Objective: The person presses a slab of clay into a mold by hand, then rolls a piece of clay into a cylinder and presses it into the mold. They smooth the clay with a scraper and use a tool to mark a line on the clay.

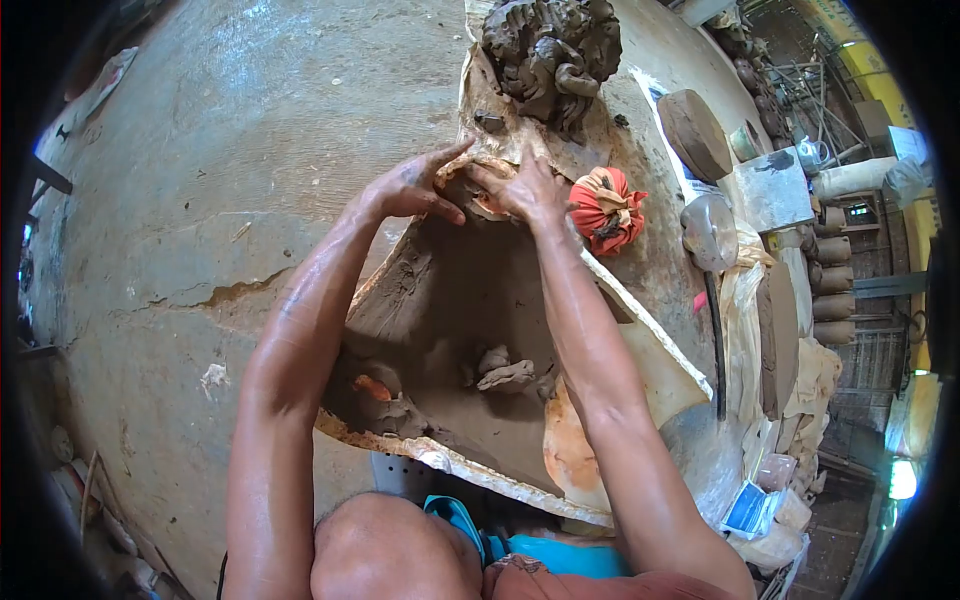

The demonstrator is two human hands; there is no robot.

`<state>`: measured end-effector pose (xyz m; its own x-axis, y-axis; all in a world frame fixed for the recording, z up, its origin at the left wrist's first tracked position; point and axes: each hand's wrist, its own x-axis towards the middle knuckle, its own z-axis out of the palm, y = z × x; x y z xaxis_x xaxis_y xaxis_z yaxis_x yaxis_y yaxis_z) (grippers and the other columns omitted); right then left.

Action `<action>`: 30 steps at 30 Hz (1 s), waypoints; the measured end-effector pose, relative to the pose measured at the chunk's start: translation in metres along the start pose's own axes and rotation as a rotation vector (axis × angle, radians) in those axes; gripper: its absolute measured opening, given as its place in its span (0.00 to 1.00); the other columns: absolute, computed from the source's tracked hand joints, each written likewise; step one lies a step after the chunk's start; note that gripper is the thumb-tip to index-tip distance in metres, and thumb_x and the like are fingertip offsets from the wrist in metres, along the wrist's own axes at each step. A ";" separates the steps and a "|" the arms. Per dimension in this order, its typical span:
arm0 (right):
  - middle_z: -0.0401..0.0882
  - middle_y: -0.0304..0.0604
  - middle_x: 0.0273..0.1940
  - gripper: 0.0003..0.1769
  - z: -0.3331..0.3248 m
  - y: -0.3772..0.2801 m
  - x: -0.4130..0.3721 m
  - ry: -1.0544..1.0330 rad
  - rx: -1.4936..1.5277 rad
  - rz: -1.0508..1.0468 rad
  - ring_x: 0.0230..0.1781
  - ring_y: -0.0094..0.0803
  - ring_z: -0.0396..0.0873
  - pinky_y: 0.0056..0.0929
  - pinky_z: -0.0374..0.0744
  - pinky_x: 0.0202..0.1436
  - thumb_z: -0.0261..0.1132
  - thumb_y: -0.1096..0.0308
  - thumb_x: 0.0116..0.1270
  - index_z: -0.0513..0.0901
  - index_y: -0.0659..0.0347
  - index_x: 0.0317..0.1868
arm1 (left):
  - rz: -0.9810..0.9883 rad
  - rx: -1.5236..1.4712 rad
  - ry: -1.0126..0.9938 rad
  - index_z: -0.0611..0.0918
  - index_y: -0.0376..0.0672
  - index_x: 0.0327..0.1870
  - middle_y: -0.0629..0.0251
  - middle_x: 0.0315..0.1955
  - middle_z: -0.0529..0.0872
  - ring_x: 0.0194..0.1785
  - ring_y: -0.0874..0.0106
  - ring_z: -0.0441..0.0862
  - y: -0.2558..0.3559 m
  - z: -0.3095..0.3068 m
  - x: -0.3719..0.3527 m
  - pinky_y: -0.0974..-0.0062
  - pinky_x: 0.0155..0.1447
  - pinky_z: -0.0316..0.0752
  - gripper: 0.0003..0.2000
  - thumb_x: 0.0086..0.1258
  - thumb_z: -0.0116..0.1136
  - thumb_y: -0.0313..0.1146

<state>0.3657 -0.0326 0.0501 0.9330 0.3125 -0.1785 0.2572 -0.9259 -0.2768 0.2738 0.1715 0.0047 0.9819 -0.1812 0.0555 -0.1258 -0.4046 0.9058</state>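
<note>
Dark brown wet clay (480, 270) already lined most of the broad, pale, rough-rimmed mould (435, 457) at centre, a judgement from its coverage. Loose grey-brown lumps (505, 374) remained unflattened inside, and an orange patch (372, 388) showed lower left. At its narrow upper end, the left hand (412, 190) was spread, apart from the right hand (522, 190), whose grip could not be told. No writing was legible.
</note>
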 end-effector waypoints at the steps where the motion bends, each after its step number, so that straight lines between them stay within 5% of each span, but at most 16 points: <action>1: 0.59 0.64 0.83 0.74 0.002 -0.003 -0.008 0.001 -0.002 0.002 0.84 0.61 0.60 0.66 0.49 0.88 0.68 0.15 0.53 0.52 0.53 0.88 | 0.091 0.101 0.079 0.65 0.45 0.85 0.48 0.73 0.80 0.73 0.56 0.79 -0.006 0.005 0.005 0.61 0.76 0.74 0.58 0.48 0.89 0.43; 3: 0.58 0.56 0.85 0.69 0.009 -0.008 -0.025 0.049 -0.039 -0.032 0.85 0.65 0.53 0.83 0.44 0.82 0.66 0.16 0.56 0.54 0.46 0.88 | 0.101 0.098 0.043 0.67 0.45 0.84 0.49 0.71 0.81 0.71 0.56 0.81 -0.013 0.005 0.007 0.61 0.74 0.76 0.57 0.49 0.88 0.42; 6: 0.58 0.50 0.85 0.63 0.024 -0.005 -0.030 0.167 -0.095 -0.164 0.86 0.68 0.48 0.94 0.41 0.76 0.64 0.17 0.61 0.55 0.41 0.88 | 0.188 0.154 0.038 0.68 0.44 0.83 0.49 0.69 0.83 0.68 0.56 0.84 -0.011 0.007 0.006 0.61 0.71 0.79 0.55 0.50 0.87 0.40; 8: 0.56 0.52 0.86 0.58 0.026 0.001 -0.029 0.226 -0.179 -0.239 0.86 0.69 0.50 0.92 0.42 0.77 0.60 0.20 0.67 0.55 0.41 0.88 | 0.261 0.202 0.082 0.68 0.43 0.83 0.48 0.69 0.83 0.66 0.56 0.85 -0.016 0.010 0.007 0.61 0.69 0.80 0.54 0.51 0.87 0.40; 10: 0.60 0.54 0.84 0.56 0.013 0.001 -0.026 0.149 -0.098 -0.099 0.83 0.67 0.59 0.96 0.48 0.73 0.56 0.21 0.71 0.54 0.46 0.88 | 0.122 0.223 0.014 0.66 0.42 0.84 0.47 0.71 0.80 0.67 0.49 0.84 -0.003 0.003 0.003 0.56 0.68 0.81 0.56 0.50 0.87 0.42; 12: 0.77 0.56 0.74 0.51 0.010 0.038 0.005 0.340 0.237 -0.197 0.72 0.56 0.79 0.62 0.71 0.79 0.51 0.26 0.78 0.62 0.57 0.85 | 0.083 0.267 -0.011 0.66 0.42 0.84 0.46 0.72 0.79 0.67 0.49 0.84 0.005 0.000 -0.001 0.56 0.67 0.81 0.56 0.51 0.86 0.42; 14: 0.84 0.55 0.68 0.34 -0.020 0.052 -0.012 0.288 0.400 -0.220 0.68 0.47 0.83 0.42 0.77 0.75 0.56 0.42 0.84 0.78 0.58 0.75 | 0.057 0.315 -0.049 0.65 0.42 0.84 0.46 0.72 0.78 0.67 0.49 0.84 0.001 -0.001 0.001 0.56 0.67 0.82 0.56 0.51 0.86 0.41; 17: 0.86 0.55 0.65 0.26 -0.032 0.080 -0.029 0.117 0.375 -0.376 0.63 0.43 0.86 0.39 0.80 0.69 0.60 0.57 0.80 0.82 0.61 0.71 | 0.120 0.312 -0.027 0.65 0.44 0.84 0.47 0.75 0.76 0.71 0.50 0.80 -0.008 0.004 0.009 0.58 0.72 0.79 0.58 0.49 0.87 0.47; 19: 0.87 0.56 0.62 0.26 -0.035 0.086 -0.034 0.069 0.316 -0.427 0.60 0.43 0.87 0.39 0.81 0.68 0.60 0.64 0.76 0.82 0.61 0.71 | -0.001 0.410 -0.086 0.63 0.47 0.85 0.49 0.79 0.71 0.79 0.47 0.70 0.015 -0.001 0.003 0.48 0.81 0.69 0.63 0.47 0.85 0.62; 20: 0.88 0.56 0.59 0.28 -0.035 0.088 -0.035 0.014 0.269 -0.480 0.58 0.43 0.87 0.39 0.81 0.67 0.60 0.71 0.72 0.82 0.61 0.72 | -0.001 0.408 -0.086 0.63 0.47 0.85 0.49 0.79 0.71 0.79 0.47 0.70 0.027 0.005 0.001 0.48 0.81 0.69 0.63 0.47 0.85 0.62; 23: 0.86 0.57 0.58 0.31 -0.035 0.078 -0.037 0.046 0.002 -0.645 0.57 0.49 0.86 0.42 0.83 0.65 0.60 0.77 0.62 0.82 0.64 0.69 | -0.015 0.788 0.101 0.60 0.49 0.87 0.51 0.83 0.63 0.86 0.39 0.53 0.054 0.035 0.011 0.21 0.81 0.49 0.69 0.44 0.72 0.82; 26: 0.84 0.57 0.56 0.30 -0.041 0.062 -0.041 -0.012 -0.274 -0.705 0.57 0.55 0.84 0.47 0.84 0.61 0.66 0.75 0.60 0.80 0.68 0.66 | -0.085 0.758 0.066 0.62 0.49 0.86 0.51 0.83 0.64 0.86 0.40 0.54 0.072 0.056 0.025 0.23 0.82 0.48 0.68 0.44 0.72 0.82; 30: 0.84 0.54 0.46 0.19 -0.034 0.054 -0.036 0.037 -0.645 -0.803 0.50 0.50 0.85 0.44 0.86 0.53 0.70 0.68 0.65 0.82 0.69 0.53 | -0.095 0.782 0.117 0.67 0.48 0.83 0.55 0.79 0.71 0.80 0.47 0.67 0.063 0.065 0.035 0.34 0.76 0.65 0.61 0.49 0.77 0.73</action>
<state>0.3548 -0.1008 0.0733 0.4307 0.8928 -0.1320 0.8842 -0.3881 0.2601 0.2906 0.0811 0.0365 0.9964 -0.0367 0.0759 -0.0614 -0.9333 0.3538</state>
